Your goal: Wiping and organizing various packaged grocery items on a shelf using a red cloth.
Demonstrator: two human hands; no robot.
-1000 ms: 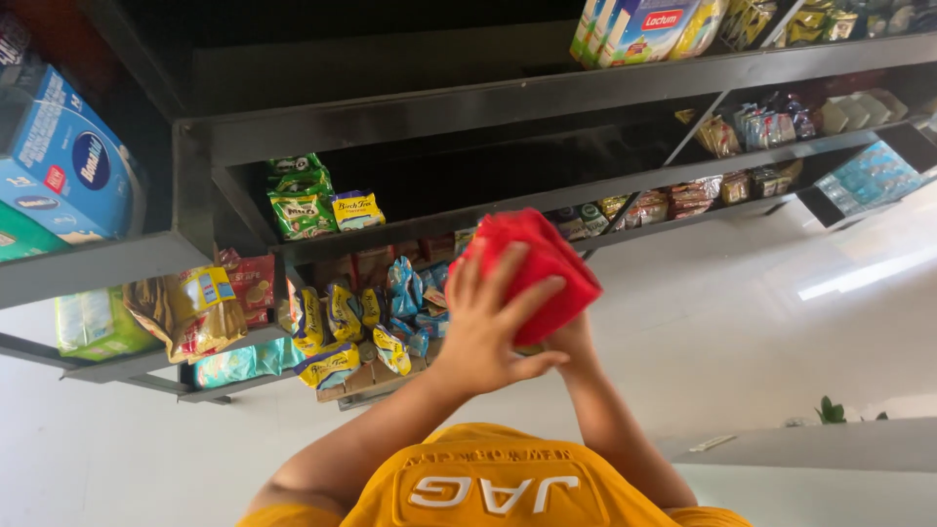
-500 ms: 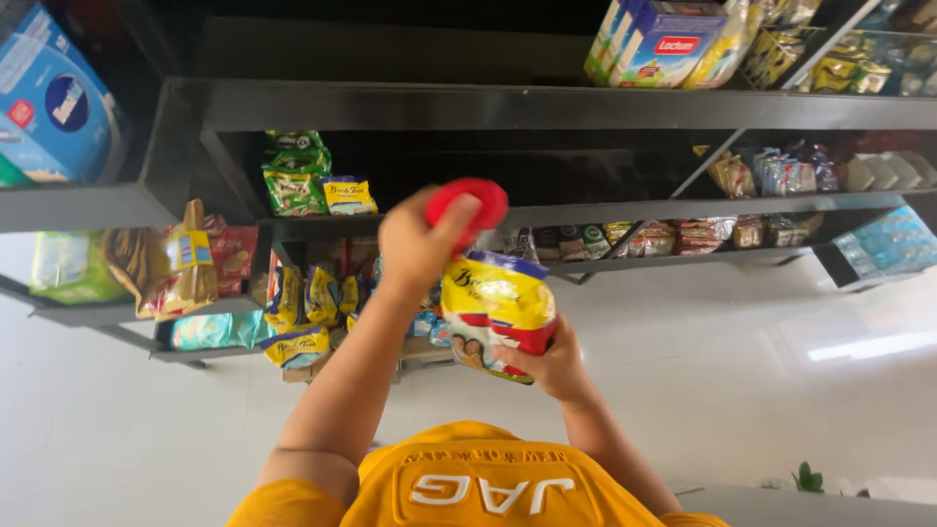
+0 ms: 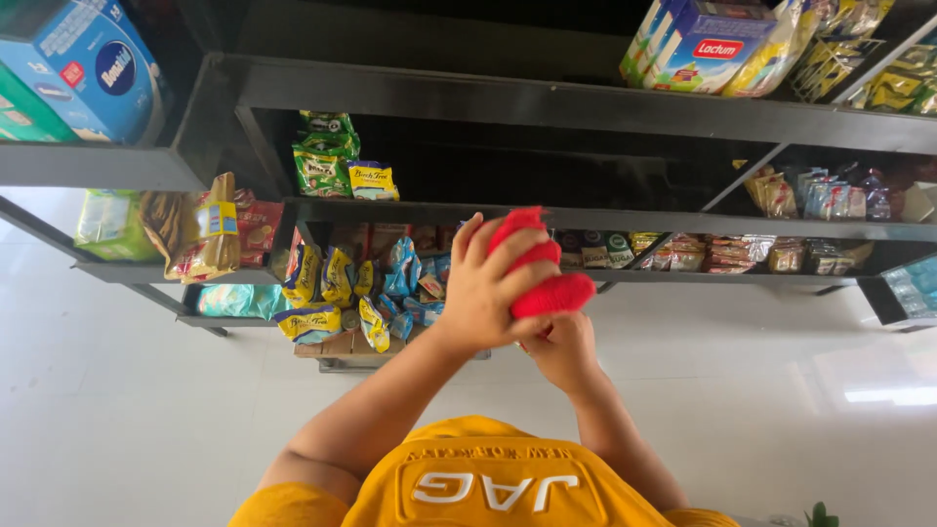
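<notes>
Both hands are up in front of the black shelf unit [image 3: 547, 102], working on one red thing. The left hand [image 3: 483, 293] is wrapped over the top of a red cloth [image 3: 547, 283], fingers [image 3: 508, 256] curled across it and gripping it tight, so it's bunched up into a lump. The right hand [image 3: 561, 346] sits just under and behind the cloth, touching the left hand; it looks closed around something underneath, but the cloth and the left hand cover it, so I can't tell what it's got or how tightly.

The red cloth hangs in the air, roughly level with the front edge of the middle shelf, not resting on any shelf.

Behind the hands, the lower shelf is stuffed with yellow and blue snack bags [image 3: 337, 288], some spilling toward a low wooden crate [image 3: 337, 346] on the floor. On the shelf above, near its left end, there's a stack of green packets [image 3: 324, 156] with a small yellow pack [image 3: 372, 181] beside it. Top right shelf has blue and white cartons [image 3: 698, 44]. Far left, a big blue box [image 3: 93, 68] sits up high, with a gold bag [image 3: 200, 229] on the shelf below it. Small packets [image 3: 820, 200] line the right-hand shelves. The floor [image 3: 117, 410] is white tile, and the yellow shirt [image 3: 488, 478] fills the bottom edge.
</notes>
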